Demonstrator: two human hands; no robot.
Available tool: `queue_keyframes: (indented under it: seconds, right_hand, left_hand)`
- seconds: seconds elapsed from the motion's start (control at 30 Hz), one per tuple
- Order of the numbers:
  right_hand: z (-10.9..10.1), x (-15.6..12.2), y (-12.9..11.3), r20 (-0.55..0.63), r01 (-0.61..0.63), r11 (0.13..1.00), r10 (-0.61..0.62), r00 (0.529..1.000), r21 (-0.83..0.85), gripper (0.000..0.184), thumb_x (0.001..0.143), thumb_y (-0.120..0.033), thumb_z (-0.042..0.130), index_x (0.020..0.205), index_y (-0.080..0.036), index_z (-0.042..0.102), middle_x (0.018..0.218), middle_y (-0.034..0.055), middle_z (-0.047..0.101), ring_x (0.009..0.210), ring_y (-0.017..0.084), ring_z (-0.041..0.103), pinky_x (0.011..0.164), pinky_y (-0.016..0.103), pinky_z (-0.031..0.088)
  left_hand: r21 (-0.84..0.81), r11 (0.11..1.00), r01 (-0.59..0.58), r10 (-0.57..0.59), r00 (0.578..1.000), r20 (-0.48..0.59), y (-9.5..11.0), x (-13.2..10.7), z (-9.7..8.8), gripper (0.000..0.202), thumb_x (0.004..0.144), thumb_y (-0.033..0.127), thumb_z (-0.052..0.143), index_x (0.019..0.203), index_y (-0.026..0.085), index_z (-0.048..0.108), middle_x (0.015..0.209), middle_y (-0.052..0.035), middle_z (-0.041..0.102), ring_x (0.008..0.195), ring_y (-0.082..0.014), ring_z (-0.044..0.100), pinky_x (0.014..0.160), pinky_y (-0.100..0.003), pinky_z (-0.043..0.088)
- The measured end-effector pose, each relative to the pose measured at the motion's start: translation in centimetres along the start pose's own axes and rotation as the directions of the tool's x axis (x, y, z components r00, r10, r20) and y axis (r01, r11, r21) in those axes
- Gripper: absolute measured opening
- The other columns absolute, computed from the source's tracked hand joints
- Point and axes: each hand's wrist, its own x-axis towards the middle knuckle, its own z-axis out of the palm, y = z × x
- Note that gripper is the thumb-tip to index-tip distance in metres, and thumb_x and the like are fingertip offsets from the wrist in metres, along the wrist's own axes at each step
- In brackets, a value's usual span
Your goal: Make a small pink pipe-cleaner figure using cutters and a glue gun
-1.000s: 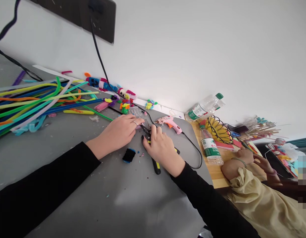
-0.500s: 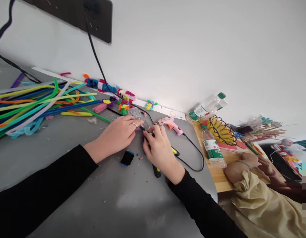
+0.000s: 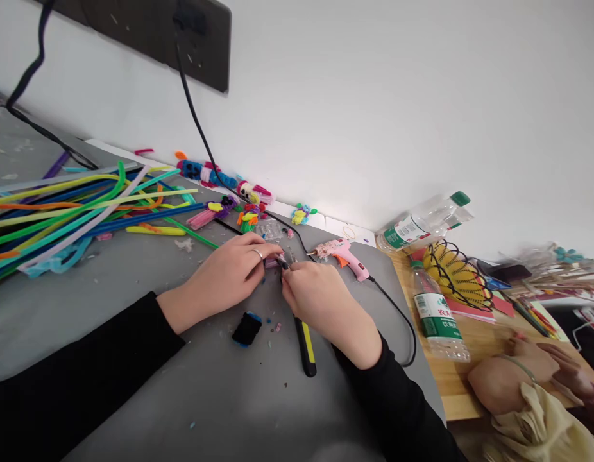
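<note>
My left hand (image 3: 234,269), with a ring on one finger, is closed in a pinch above the grey table. Its fingertips meet those of my right hand (image 3: 328,305), which is also closed. A small dark piece (image 3: 284,264) shows between them; its kind is too hidden to tell. Beneath my right hand a tool's yellow-and-black handle (image 3: 306,350) sticks out toward me, its other end covered. A fuzzy black block with blue edges (image 3: 247,329) lies in front of my left hand. Just beyond my right hand rests a pink glue gun (image 3: 342,253).
Colourful pipe cleaners (image 3: 85,212) spread over the left side. Small fuzzy figures (image 3: 215,174) line the wall. Plastic bottles (image 3: 439,321) and a yellow wire-rimmed basket (image 3: 453,273) stand on a wooden table at right, near another person's hands (image 3: 532,362). A black cord (image 3: 194,109) hangs down the wall.
My right hand has rolled over, its back now facing up and its fingers more tightly closed. One of two yellow-and-black handle ends has gone out of sight. The view has shifted slightly.
</note>
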Motion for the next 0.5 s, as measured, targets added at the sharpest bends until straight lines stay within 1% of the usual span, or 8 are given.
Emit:
queue_keyframes:
  seconds: [0.1,0.17,0.3,0.37,0.5]
  right_hand:
    - [0.1,-0.1,0.3,-0.025,0.002,1.000,-0.001,1.000,0.027,0.034,0.104,-0.016,0.045,0.092,-0.014,0.077,0.091,0.0106,0.076,0.085,0.022,0.072,0.058,0.031,0.031]
    - [0.2,-0.1,0.4,-0.039,-0.002,0.999,0.003,0.999,0.044,0.034,0.104,-0.016,0.045,0.091,-0.015,0.076,0.089,0.0097,0.075,0.083,0.020,0.071,0.057,0.031,0.028]
    - [0.5,-0.1,0.6,-0.043,-0.019,0.998,0.022,0.999,0.064,0.035,0.103,-0.017,0.044,0.088,-0.015,0.076,0.089,0.0092,0.075,0.082,0.020,0.070,0.056,0.031,0.025]
    - [0.6,0.0,0.7,-0.049,-0.019,0.997,0.023,0.999,0.073,0.035,0.103,-0.017,0.044,0.088,-0.015,0.076,0.089,0.0091,0.075,0.082,0.019,0.070,0.056,0.031,0.024]
    - [0.7,-0.1,0.7,-0.058,-0.024,0.996,0.029,0.998,0.090,0.035,0.103,-0.017,0.044,0.091,-0.015,0.076,0.091,0.0095,0.076,0.082,0.020,0.070,0.056,0.032,0.023]
  left_hand:
    - [0.001,0.999,0.041,-0.041,0.996,-0.084,-0.2,0.4,-0.2,0.038,0.100,0.016,0.037,0.121,0.018,0.069,0.116,-0.0108,0.075,0.119,-0.0285,0.064,0.103,-0.044,0.054]
    - [0.028,0.995,0.097,-0.094,0.991,-0.096,-0.5,0.9,-0.1,0.035,0.101,0.019,0.038,0.119,0.019,0.068,0.118,-0.0108,0.073,0.118,-0.0298,0.063,0.102,-0.045,0.053]
    - [0.124,0.974,0.191,-0.189,0.982,-0.032,-1.1,2.2,0.4,0.031,0.100,0.028,0.043,0.119,0.017,0.066,0.113,-0.0143,0.068,0.108,-0.0343,0.058,0.093,-0.049,0.053]
    - [0.152,0.963,0.221,-0.223,0.975,-0.008,-1.4,2.7,0.8,0.030,0.098,0.032,0.049,0.118,0.016,0.065,0.110,-0.0146,0.065,0.106,-0.0353,0.056,0.093,-0.050,0.052]
    - [0.168,0.939,0.300,-0.308,0.951,0.022,-1.9,3.0,1.3,0.033,0.093,0.040,0.060,0.117,0.018,0.065,0.109,-0.0132,0.061,0.108,-0.0361,0.054,0.094,-0.049,0.051]
